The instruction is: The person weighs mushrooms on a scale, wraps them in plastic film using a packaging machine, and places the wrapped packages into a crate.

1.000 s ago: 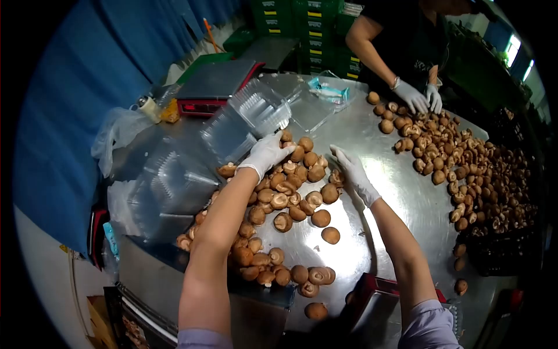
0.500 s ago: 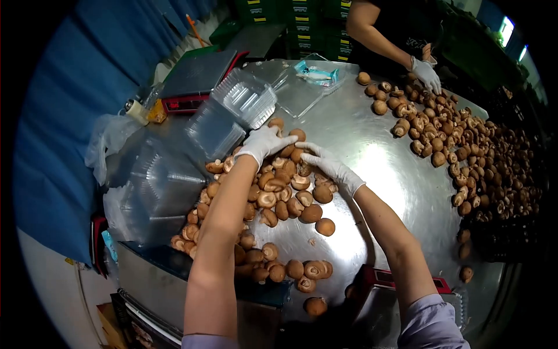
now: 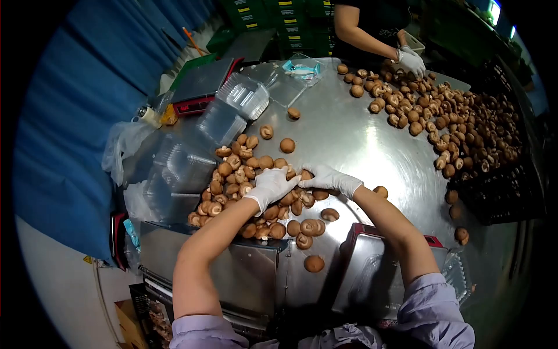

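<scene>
A blue curtain (image 3: 75,116) is hanging well left of the near mushroom heap (image 3: 235,161); a red-fronted scale (image 3: 195,107) is sitting beyond the heap's left side, and green crates (image 3: 293,26) are standing stacked far beyond it. A shiny metal worktop (image 3: 349,136) is bearing the heap and catching glare to its right.

Clear containers (image 3: 177,166) are lying just left of the heap. Beyond it, a blue packet (image 3: 302,71) is resting in or on a clear tray (image 3: 283,93); I cannot tell which. Well right of it, a black crate (image 3: 494,195) is standing against a far mushroom heap (image 3: 465,125), its fill partly hidden.

Three single mushrooms (image 3: 287,145) are lying beyond the near heap. Two gloved hands are touching its right part: the left hand's (image 3: 271,187) fingers are curving over mushrooms, while the right hand's (image 3: 331,179) thumb and fingers are parting around one. I cannot tell whether either is pinching. One co-worker's gloved hand (image 3: 410,61) is showing beyond, to the heap's right.
</scene>
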A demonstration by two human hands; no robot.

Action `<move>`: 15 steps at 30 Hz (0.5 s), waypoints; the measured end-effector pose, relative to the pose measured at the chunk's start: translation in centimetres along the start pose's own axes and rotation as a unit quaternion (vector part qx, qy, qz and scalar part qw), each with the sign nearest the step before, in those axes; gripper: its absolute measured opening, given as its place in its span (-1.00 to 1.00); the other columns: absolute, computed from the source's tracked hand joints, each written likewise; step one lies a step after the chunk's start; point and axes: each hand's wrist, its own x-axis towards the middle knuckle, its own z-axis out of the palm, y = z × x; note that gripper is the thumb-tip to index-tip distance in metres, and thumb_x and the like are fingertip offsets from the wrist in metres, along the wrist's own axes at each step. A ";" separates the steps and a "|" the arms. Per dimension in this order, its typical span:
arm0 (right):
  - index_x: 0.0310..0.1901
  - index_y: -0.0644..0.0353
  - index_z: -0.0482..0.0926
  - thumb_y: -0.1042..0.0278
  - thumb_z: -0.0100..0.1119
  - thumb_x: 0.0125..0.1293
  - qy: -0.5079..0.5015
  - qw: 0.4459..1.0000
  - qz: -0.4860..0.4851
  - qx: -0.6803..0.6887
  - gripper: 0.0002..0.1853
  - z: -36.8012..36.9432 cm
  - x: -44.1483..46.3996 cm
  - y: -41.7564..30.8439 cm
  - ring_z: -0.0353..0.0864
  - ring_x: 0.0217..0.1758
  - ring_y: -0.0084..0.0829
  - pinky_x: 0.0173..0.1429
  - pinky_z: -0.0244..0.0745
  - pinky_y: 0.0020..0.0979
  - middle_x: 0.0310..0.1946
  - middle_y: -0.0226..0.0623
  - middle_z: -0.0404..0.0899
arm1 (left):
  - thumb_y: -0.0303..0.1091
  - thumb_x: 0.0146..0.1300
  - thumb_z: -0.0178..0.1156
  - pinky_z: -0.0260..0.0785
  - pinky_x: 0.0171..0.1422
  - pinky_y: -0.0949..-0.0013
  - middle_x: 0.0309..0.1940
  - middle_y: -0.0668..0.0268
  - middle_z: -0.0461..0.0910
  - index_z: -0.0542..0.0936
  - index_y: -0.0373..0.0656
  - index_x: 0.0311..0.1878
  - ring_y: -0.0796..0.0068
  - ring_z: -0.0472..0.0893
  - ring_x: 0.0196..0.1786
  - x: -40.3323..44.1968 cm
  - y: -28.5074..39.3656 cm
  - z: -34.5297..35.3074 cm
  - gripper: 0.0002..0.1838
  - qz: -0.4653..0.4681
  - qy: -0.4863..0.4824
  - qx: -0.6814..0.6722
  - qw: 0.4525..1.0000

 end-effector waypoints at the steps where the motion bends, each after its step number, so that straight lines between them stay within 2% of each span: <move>1: 0.11 0.18 0.40 0.14 0.28 0.13 -0.010 0.995 0.013 -0.099 -0.46 0.1 -0.8 -0.8 0.57 -0.12 -0.18 0.03 0.44 -0.30 -0.14 -0.09 0.59 | 0.26 0.19 -0.09 0.30 0.21 0.14 0.07 0.01 0.49 0.41 -0.11 0.22 0.01 0.44 0.15 -0.9 0.1 0.5 -0.28 0.016 0.020 0.014 1.000; 2: 0.16 0.16 0.39 0.06 0.28 0.09 -0.022 0.990 0.023 -0.137 -0.38 0.3 -1.6 -1.4 0.56 -0.05 -0.06 0.08 0.41 -0.23 -0.10 0.01 0.57 | 0.26 0.19 -0.08 0.30 0.22 0.15 0.07 0.01 0.49 0.44 -0.10 0.20 0.00 0.45 0.14 -1.4 0.0 0.6 -0.30 0.026 0.024 0.010 0.999; 4: 0.21 0.13 0.34 0.05 0.28 0.07 -0.028 0.994 0.003 -0.110 -0.33 0.6 -3.2 -1.4 0.52 0.03 -0.06 0.15 0.38 -0.25 -0.04 0.02 0.54 | 0.20 0.18 0.01 0.28 0.24 0.17 0.08 0.00 0.48 0.48 -0.07 0.17 0.00 0.45 0.12 -2.1 -0.7 1.0 -0.36 0.049 0.038 -0.026 0.998; 5: 0.25 0.11 0.30 0.04 0.28 0.05 -0.031 0.995 -0.025 -0.088 -0.27 0.3 -3.7 -1.4 0.49 0.10 -0.06 0.23 0.35 -0.26 0.03 0.03 0.51 | 0.12 0.15 0.13 0.26 0.26 0.19 0.09 0.00 0.47 0.43 -0.12 0.22 0.02 0.46 0.13 -1.9 -1.7 0.6 -0.34 0.086 0.002 -0.141 0.986; 7: 0.36 0.08 0.16 -0.01 0.33 0.00 -0.047 0.993 0.020 -0.103 -0.11 -1.6 -6.4 -3.8 0.44 0.17 -0.03 0.27 0.33 -0.27 0.15 0.08 0.41 | 0.06 0.12 0.21 0.25 0.28 0.22 0.08 0.00 0.48 0.40 -0.18 0.23 0.05 0.45 0.16 -3.7 -2.1 -1.5 -0.31 0.065 0.005 -0.285 0.956; 8: 0.36 0.08 0.15 -0.03 0.35 -0.03 -0.013 0.988 -0.006 -0.152 -0.07 -2.2 -6.9 -2.7 0.42 0.19 -0.03 0.27 0.32 -0.27 0.18 0.06 0.38 | 0.08 0.12 0.22 0.23 0.30 0.25 0.10 0.01 0.47 0.37 -0.22 0.24 0.08 0.44 0.20 -4.5 -2.8 -2.2 -0.27 0.054 0.035 -0.251 0.966; 9: 0.36 0.08 0.14 -0.04 0.38 -0.07 0.021 0.979 -0.033 -0.199 -0.03 -3.1 -7.4 -1.3 0.40 0.20 -0.03 0.27 0.32 -0.27 0.20 0.05 0.36 | 0.10 0.09 0.24 0.22 0.31 0.26 0.16 0.01 0.42 0.33 -0.20 0.27 0.09 0.41 0.23 -4.9 -4.1 -2.5 -0.23 0.065 0.069 -0.149 0.984; 11: 0.37 0.08 0.11 -0.08 0.44 -0.18 0.044 0.958 -0.017 -0.282 0.07 -5.0 -7.9 1.6 0.40 0.20 -0.05 0.25 0.34 -0.27 0.21 0.00 0.36 | 0.14 -0.05 0.35 0.20 0.34 0.27 0.22 -0.02 0.35 0.24 -0.18 0.34 0.09 0.36 0.27 -6.2 -5.9 -3.4 -0.06 0.045 0.036 -0.003 0.998; 13: 0.39 0.03 0.07 -0.14 0.50 -0.31 -0.007 0.965 0.109 -0.238 0.18 -6.4 -8.7 2.0 0.43 0.14 -0.10 0.21 0.37 -0.25 0.16 -0.08 0.41 | 0.14 -0.26 0.47 0.19 0.35 0.26 0.26 -0.05 0.28 0.10 -0.12 0.41 0.08 0.31 0.32 -6.8 -7.3 -3.8 0.17 -0.024 -0.129 -0.027 0.991; 14: 0.39 0.02 0.07 -0.13 0.50 -0.31 -0.012 0.955 0.112 -0.275 0.18 -6.1 -8.7 2.1 0.41 0.16 -0.11 0.22 0.36 -0.25 0.16 -0.10 0.41 | 0.13 -0.37 0.53 0.20 0.35 0.24 0.29 -0.09 0.22 -0.03 -0.06 0.45 0.05 0.29 0.32 -6.2 -8.9 -2.1 0.31 -0.015 -0.153 -0.034 0.988; 15: 0.39 0.01 0.06 -0.12 0.50 -0.31 -0.016 0.943 0.115 -0.312 0.18 -5.7 -8.9 2.1 0.39 0.18 -0.12 0.23 0.36 -0.26 0.16 -0.12 0.42 | 0.13 -0.37 0.53 0.20 0.35 0.24 0.29 -0.09 0.22 -0.03 -0.06 0.45 0.05 0.29 0.32 -6.2 -8.6 -2.1 0.31 -0.017 -0.153 -0.034 0.987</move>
